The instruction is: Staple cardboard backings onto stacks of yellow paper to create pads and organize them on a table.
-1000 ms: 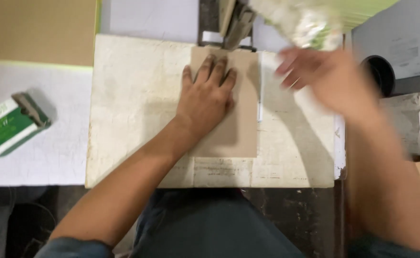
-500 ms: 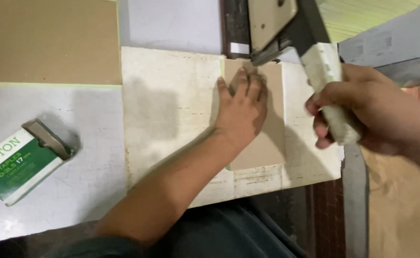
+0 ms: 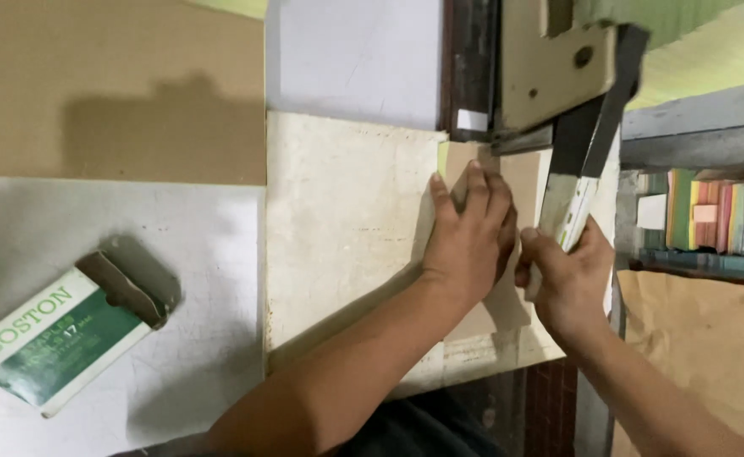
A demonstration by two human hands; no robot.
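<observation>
The brown card (image 3: 507,296) is best pinned flat under the spread left hand (image 3: 467,241) — fingers kept clear — while the cutter handle (image 3: 577,203), gripped by the right hand (image 3: 568,283), is lowered at the cutting board's (image 3: 347,220) right edge.

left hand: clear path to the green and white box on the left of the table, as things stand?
Probably yes. The left hand lies flat on the brown card sheet on the cutter board, and the green and white box lies open on the white surface on that side, with nothing between them.
</observation>
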